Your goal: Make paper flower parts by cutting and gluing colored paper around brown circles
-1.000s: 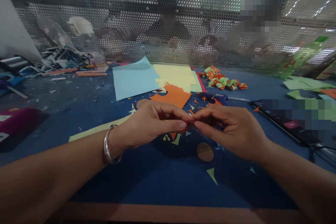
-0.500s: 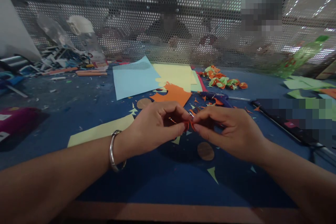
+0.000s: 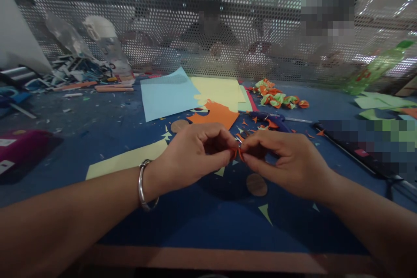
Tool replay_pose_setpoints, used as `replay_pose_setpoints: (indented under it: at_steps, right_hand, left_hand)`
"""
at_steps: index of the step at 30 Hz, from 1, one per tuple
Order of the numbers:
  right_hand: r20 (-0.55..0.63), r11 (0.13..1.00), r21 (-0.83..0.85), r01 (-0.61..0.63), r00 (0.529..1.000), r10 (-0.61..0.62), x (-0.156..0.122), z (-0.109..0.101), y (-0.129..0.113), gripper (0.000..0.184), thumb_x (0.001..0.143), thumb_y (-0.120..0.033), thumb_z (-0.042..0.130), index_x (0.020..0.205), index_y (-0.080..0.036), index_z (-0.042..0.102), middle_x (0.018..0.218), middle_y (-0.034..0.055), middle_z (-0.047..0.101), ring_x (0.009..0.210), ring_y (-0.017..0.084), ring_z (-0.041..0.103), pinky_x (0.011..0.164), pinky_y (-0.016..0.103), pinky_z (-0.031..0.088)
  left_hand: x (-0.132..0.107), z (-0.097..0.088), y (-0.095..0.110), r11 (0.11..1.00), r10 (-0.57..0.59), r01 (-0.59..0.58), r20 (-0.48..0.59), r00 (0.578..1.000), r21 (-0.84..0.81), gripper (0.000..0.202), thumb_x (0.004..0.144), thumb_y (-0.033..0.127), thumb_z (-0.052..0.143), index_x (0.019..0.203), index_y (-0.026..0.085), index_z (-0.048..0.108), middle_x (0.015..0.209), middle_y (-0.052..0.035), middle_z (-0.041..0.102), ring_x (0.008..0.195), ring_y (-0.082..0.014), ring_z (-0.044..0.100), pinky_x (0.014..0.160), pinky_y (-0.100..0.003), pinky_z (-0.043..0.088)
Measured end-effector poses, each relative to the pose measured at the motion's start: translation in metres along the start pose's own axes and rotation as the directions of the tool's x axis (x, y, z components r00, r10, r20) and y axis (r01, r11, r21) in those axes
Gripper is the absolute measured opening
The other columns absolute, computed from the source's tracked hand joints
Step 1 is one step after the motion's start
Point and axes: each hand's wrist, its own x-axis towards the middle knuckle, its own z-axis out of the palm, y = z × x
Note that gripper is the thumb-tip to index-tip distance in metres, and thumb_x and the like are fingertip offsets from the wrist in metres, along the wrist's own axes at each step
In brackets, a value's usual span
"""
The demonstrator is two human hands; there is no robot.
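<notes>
My left hand (image 3: 195,154), with a silver bangle (image 3: 145,186) on the wrist, and my right hand (image 3: 283,160) meet fingertip to fingertip over the blue table (image 3: 97,134). Both pinch a small piece of orange paper (image 3: 237,153) between thumbs and forefingers; most of it is hidden by the fingers. Beneath the hands lie small paper scraps and a brown paper disc (image 3: 256,184). Just beyond them lies a cut orange sheet (image 3: 215,115).
A light blue sheet (image 3: 166,95) and yellow sheets (image 3: 218,91) lie further back, with a pile of orange-green folded pieces (image 3: 276,97). Blue-handled scissors (image 3: 270,118) lie right of the orange sheet. A yellow strip (image 3: 127,160), a magenta object (image 3: 19,150), clutter and a perforated screen (image 3: 208,21) surround the area.
Both hands stayed together, working the small orange piece between the fingertips; the fingers shifted slightly and the view dipped a little.
</notes>
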Motion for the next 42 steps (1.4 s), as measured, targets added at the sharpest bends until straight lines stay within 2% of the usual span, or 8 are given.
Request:
replay_pose_setpoints:
  at_steps: [6, 12, 18, 24, 30, 35, 39, 42]
  right_hand:
    - [0.002, 1.000, 0.001, -0.017, 1.000, 0.017, 0.000, 0.001, -0.002, 0.009, 0.088, -0.012, 0.062, 0.091, -0.016, 0.070, 0.078, -0.0017, 0.070, 0.062, 0.007, 0.062, 0.060, 0.019, 0.049]
    - [0.014, 0.999, 0.027, -0.040, 0.999, 0.040, 0.000, 0.002, -0.003, 0.012, 0.089, -0.012, 0.059, 0.092, -0.017, 0.069, 0.079, -0.0014, 0.070, 0.063, 0.008, 0.062, 0.061, 0.020, 0.049]
    - [0.015, 0.998, 0.036, -0.047, 0.999, 0.046, 0.001, 0.002, -0.002, 0.010, 0.090, -0.014, 0.059, 0.090, -0.018, 0.068, 0.078, -0.0009, 0.070, 0.063, 0.009, 0.062, 0.061, 0.021, 0.050]
    - [0.045, 0.999, 0.021, 0.025, 0.999, -0.026, 0.000, 0.001, -0.004, 0.012, 0.089, -0.011, 0.060, 0.093, -0.019, 0.068, 0.079, -0.0009, 0.070, 0.064, 0.009, 0.062, 0.062, 0.021, 0.050]
    - [0.136, 0.996, 0.068, 0.065, 0.988, -0.073, -0.003, 0.000, -0.008, 0.010, 0.091, -0.012, 0.060, 0.096, -0.019, 0.067, 0.082, -0.0003, 0.072, 0.067, 0.010, 0.065, 0.065, 0.022, 0.050]
    - [0.208, 0.988, 0.121, 0.098, 0.971, -0.122, -0.006, 0.002, -0.012, 0.028, 0.092, -0.010, 0.061, 0.117, -0.021, 0.065, 0.093, -0.0018, 0.076, 0.077, 0.008, 0.070, 0.070, 0.018, 0.051]
    - [0.254, 0.985, 0.124, 0.121, 0.955, -0.150, -0.006, 0.002, -0.014, 0.023, 0.092, -0.008, 0.060, 0.110, -0.021, 0.067, 0.094, -0.0012, 0.076, 0.081, 0.009, 0.071, 0.071, 0.017, 0.050]
    - [0.274, 0.989, 0.105, 0.100, 0.953, -0.126, -0.005, 0.002, -0.014, 0.020, 0.093, -0.010, 0.060, 0.107, -0.020, 0.068, 0.093, 0.0002, 0.077, 0.078, 0.011, 0.070, 0.071, 0.020, 0.051]
  left_hand:
    - [0.002, -0.001, 0.000, 0.998, -0.040, 0.041, 0.018, 0.999, -0.057, 0.011, 0.081, 0.016, 0.072, 0.092, 0.015, 0.068, 0.079, -0.0003, 0.072, 0.071, -0.0099, 0.067, 0.068, -0.022, 0.053]
    - [0.005, -0.006, 0.004, 0.980, -0.150, 0.154, 0.040, 0.988, -0.126, 0.022, 0.077, 0.018, 0.078, 0.095, 0.015, 0.067, 0.081, -0.0025, 0.074, 0.077, -0.0132, 0.070, 0.070, -0.024, 0.054]
    - [0.008, -0.009, 0.006, 0.938, -0.241, 0.240, 0.027, 0.970, -0.249, 0.022, 0.075, 0.018, 0.080, 0.094, 0.015, 0.069, 0.082, -0.0029, 0.076, 0.077, -0.0126, 0.071, 0.072, -0.024, 0.055]
    - [0.011, -0.014, 0.008, 0.882, -0.317, 0.345, 0.137, 0.938, -0.320, 0.010, 0.079, 0.010, 0.076, 0.086, 0.013, 0.070, 0.075, -0.0016, 0.075, 0.068, -0.0094, 0.070, 0.068, -0.021, 0.055]
    - [0.014, -0.024, 0.011, 0.833, -0.378, 0.483, 0.359, 0.853, -0.271, 0.011, 0.076, 0.007, 0.077, 0.083, 0.014, 0.072, 0.075, -0.0006, 0.075, 0.065, -0.0086, 0.069, 0.067, -0.020, 0.055]
    - [0.015, -0.028, 0.010, 0.846, -0.336, 0.489, 0.498, 0.799, -0.214, 0.008, 0.077, 0.009, 0.075, 0.080, 0.015, 0.071, 0.073, 0.0003, 0.075, 0.068, -0.0101, 0.071, 0.066, -0.019, 0.055]
    - [0.015, -0.030, 0.009, 0.839, -0.333, 0.508, 0.555, 0.763, -0.195, 0.008, 0.081, 0.008, 0.070, 0.084, 0.016, 0.070, 0.077, 0.0004, 0.075, 0.069, -0.0097, 0.072, 0.066, -0.019, 0.054]
    - [0.015, -0.029, 0.010, 0.838, -0.336, 0.511, 0.556, 0.760, -0.192, 0.010, 0.081, 0.007, 0.068, 0.085, 0.016, 0.069, 0.076, 0.0008, 0.074, 0.067, -0.0094, 0.070, 0.066, -0.020, 0.054]
